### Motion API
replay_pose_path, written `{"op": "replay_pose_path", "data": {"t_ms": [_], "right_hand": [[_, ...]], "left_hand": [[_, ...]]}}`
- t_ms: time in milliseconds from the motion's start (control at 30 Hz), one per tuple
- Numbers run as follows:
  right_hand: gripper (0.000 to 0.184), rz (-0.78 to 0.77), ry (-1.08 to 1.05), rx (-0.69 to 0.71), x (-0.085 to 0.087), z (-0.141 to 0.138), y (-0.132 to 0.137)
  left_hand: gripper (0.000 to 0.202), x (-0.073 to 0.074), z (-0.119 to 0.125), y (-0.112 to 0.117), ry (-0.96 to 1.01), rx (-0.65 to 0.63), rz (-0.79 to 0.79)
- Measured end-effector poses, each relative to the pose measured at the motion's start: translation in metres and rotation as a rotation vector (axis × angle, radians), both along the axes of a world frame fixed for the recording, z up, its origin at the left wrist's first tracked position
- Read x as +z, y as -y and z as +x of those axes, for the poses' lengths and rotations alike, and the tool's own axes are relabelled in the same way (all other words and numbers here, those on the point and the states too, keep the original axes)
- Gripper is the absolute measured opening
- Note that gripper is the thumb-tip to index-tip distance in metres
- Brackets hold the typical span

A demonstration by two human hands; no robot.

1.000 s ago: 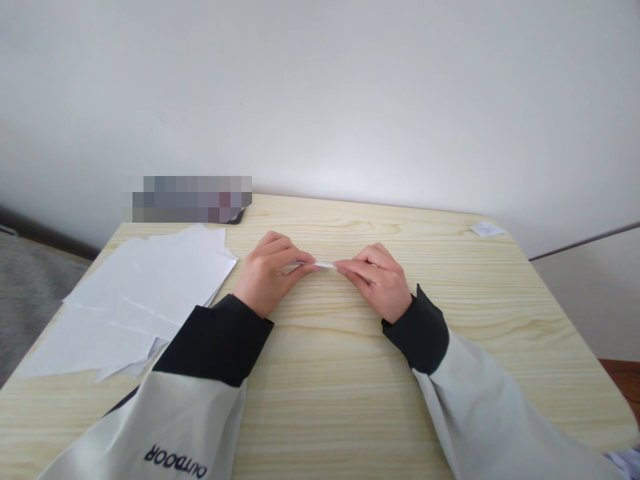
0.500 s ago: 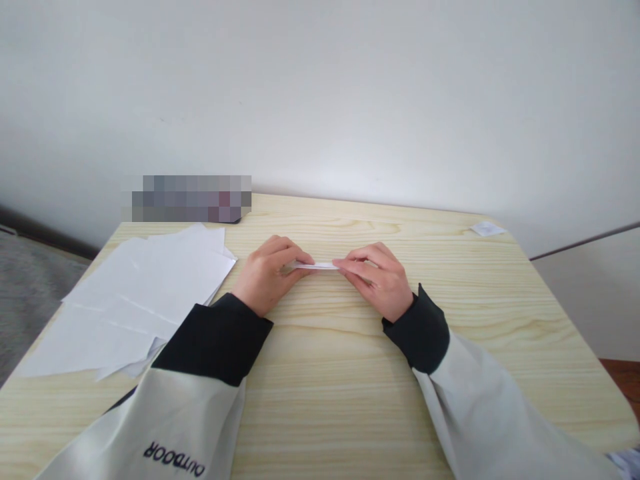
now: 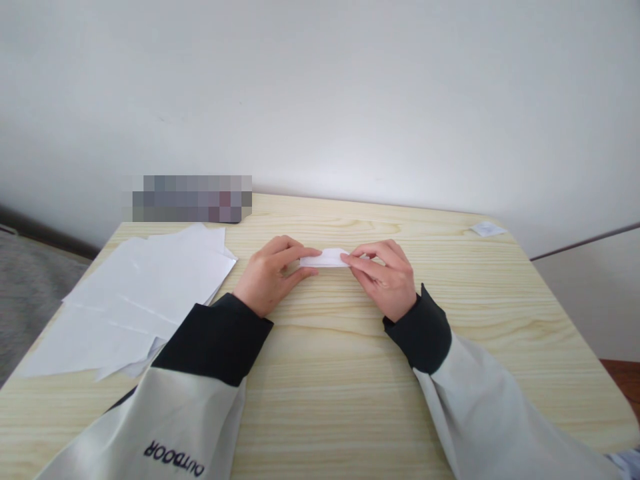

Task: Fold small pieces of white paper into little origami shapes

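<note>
Between my two hands is a small piece of folded white paper (image 3: 330,258), a narrow strip with a flap showing along its far side. My left hand (image 3: 274,272) grips its left end, fingers on top and thumb at the near edge. The right end is pinched by my right hand (image 3: 385,275), whose fingers hide part of it. Both hands are over the middle of the wooden table (image 3: 320,373).
Several loose white sheets (image 3: 150,287) lie overlapping on the table's left side. Behind them is a blurred dark object (image 3: 193,200). A small folded paper (image 3: 487,229) rests at the far right corner. A white wall (image 3: 350,100) rises behind the table.
The folded paper has tilted so more of its face and a raised flap show. My right hand has shifted slightly right, and my left fingertips have spread a little along the paper.
</note>
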State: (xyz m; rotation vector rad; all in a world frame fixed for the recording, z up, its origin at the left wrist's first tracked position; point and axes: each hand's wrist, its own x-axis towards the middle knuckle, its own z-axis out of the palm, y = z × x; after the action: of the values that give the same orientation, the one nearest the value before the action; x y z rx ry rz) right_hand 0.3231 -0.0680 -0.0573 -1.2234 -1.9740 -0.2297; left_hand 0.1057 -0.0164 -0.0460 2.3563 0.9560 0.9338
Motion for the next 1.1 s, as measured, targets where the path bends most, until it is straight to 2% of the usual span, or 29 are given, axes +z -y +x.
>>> {"op": "replay_pose_path", "data": {"t_ms": [300, 533, 1100], "right_hand": [[0.023, -0.035, -0.01, 0.035, -0.0017, 0.0007, -0.0006], [0.02, -0.053, 0.029, 0.025, -0.002, 0.0012, -0.0011], [0.018, -0.06, 0.138, 0.023, -0.0039, 0.0026, -0.0018]], "left_hand": [[0.018, 0.0004, 0.0009, -0.0013, -0.059, -0.039, -0.013], [0.014, -0.0005, 0.002, -0.0014, -0.085, -0.016, -0.017], [0.014, -0.0002, 0.002, 0.0004, -0.089, -0.148, -0.016]]}}
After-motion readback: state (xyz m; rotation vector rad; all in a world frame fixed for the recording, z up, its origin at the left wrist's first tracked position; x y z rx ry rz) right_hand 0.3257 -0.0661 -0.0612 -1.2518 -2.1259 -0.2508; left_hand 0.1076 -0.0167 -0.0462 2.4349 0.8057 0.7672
